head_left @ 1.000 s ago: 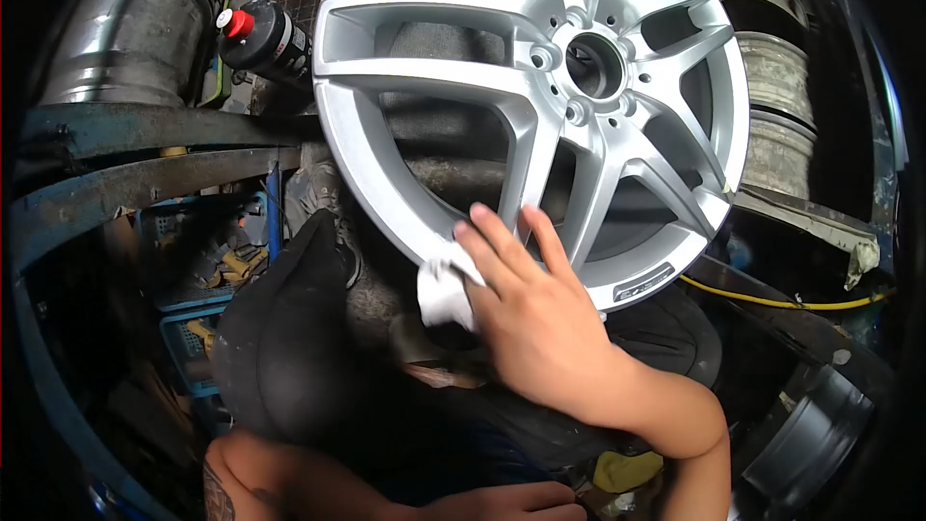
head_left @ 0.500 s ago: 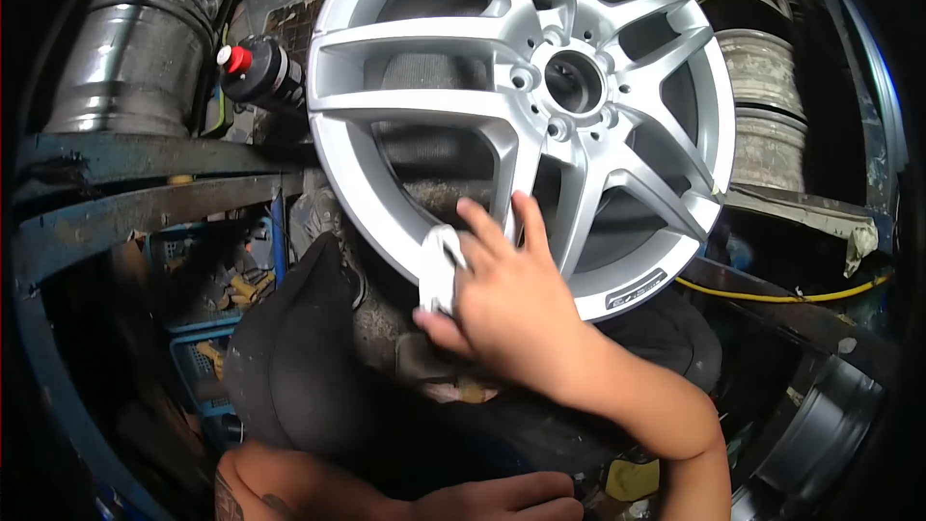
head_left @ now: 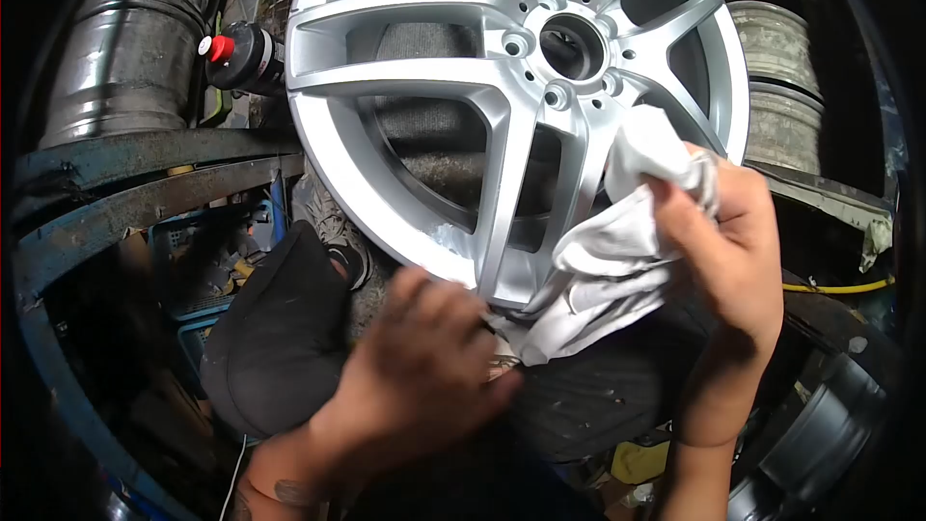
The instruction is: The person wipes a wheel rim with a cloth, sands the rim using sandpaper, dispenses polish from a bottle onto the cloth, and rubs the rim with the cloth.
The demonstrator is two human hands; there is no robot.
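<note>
A silver multi-spoke alloy wheel stands tilted in front of me, its hub hole at upper middle. My right hand grips a crumpled white cloth and holds it against the wheel's lower right spokes. My left hand, blurred, reaches up to the wheel's bottom rim with fingers curled near the cloth's lower end. A smear of white paste sits on the lower rim near my left fingertips.
A black bottle with a red cap lies behind the wheel at left. A silver duct runs at upper left above rusty metal bars. Stacked old rims stand at right, a dark rim at lower right.
My right hand has moved the cloth from the lower left rim to the lower right spokes and unfolded it. My left hand has risen from the bottom edge to the wheel's bottom rim.
</note>
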